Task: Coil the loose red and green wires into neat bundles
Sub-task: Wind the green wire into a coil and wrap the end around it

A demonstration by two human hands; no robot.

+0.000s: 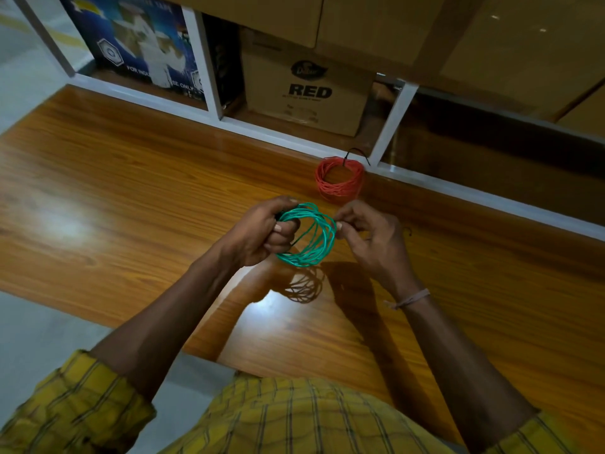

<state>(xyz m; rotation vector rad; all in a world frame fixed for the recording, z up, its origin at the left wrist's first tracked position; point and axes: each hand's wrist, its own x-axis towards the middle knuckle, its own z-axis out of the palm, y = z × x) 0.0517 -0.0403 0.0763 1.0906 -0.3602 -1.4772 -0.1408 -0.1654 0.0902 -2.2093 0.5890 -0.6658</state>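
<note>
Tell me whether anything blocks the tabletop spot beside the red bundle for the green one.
Nothing visible does. The wooden tabletop left of the red coil lies bare, and both hands hold the green coil just short of it.

"RED" in bold black on a cardboard box (307,96); partly legible "SE ONLY" on a blue poster (137,44).

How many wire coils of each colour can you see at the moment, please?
Red wire coil, on the wooden table: 1
Green wire coil, held between the left hand and right hand: 1
Total: 2
</note>
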